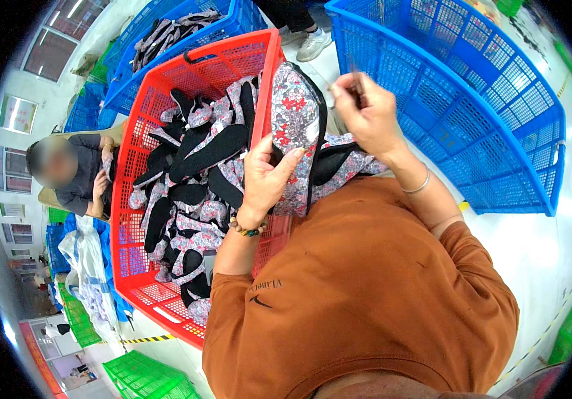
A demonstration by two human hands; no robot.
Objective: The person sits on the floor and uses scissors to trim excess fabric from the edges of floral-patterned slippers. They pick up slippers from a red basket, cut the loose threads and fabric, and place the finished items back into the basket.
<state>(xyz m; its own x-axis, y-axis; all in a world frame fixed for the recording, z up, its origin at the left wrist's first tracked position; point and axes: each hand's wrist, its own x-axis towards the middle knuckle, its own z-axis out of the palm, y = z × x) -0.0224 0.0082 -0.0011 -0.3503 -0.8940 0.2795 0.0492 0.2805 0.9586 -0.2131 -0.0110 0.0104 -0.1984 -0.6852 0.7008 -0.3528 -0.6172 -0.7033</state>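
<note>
One soft cloth piece with red flowers on grey and a black edge [296, 113] is held up over the rim of the red plastic mesh basket [141, 279]; the left hand [267, 178] is wrapped around its lower part; the right hand [364, 110] is pinched shut on something thin, too small to tell; many like pieces [192, 199] are piled in the basket, so much work seems left; a blue plastic mesh basket [499, 120] is seen on the right.

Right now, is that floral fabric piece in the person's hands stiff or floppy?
Probably floppy: the floral fabric piece bends over the left hand and drapes down. Likely light, since the right hand only pinches near its edge. The black trim may stiffen it slightly.
</note>
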